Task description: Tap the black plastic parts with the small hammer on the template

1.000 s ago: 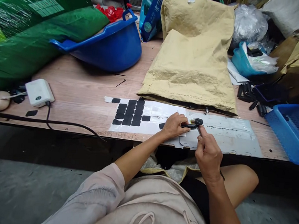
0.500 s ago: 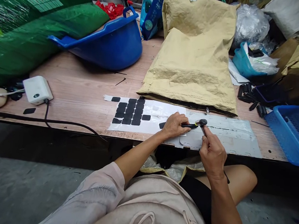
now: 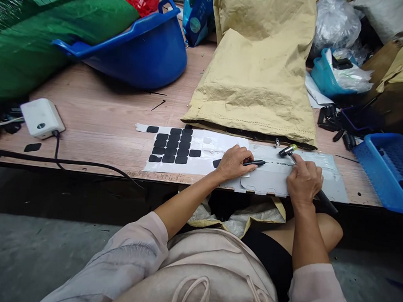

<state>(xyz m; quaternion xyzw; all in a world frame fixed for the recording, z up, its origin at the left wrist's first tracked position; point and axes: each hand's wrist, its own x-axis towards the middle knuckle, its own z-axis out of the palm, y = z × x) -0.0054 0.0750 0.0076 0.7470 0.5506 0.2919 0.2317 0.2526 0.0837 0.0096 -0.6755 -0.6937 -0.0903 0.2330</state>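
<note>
My left hand [image 3: 234,162] is closed on a slim black pen-shaped piece [image 3: 254,163], which lies low over the grey board [image 3: 269,182]. In my right hand [image 3: 306,178] is a small hammer [image 3: 288,151]. Its short head has a yellow-green end and a dark end, and the black handle sticks out below my fist. The hammer head is apart from the black piece, up and to its right. Left of my left hand, a white sheet [image 3: 204,163] carries rows of black rounded squares [image 3: 171,145].
A tan sack [image 3: 255,85] lies behind the board. A blue basin [image 3: 140,48] stands at the back left, and a blue basket [image 3: 391,170] at the right edge. On the left are a white box [image 3: 42,118] and a black cable [image 3: 82,162].
The hammer head has come away from the black piece, moving right with my right hand. My left hand keeps its hold. The whole view has shifted slightly.
</note>
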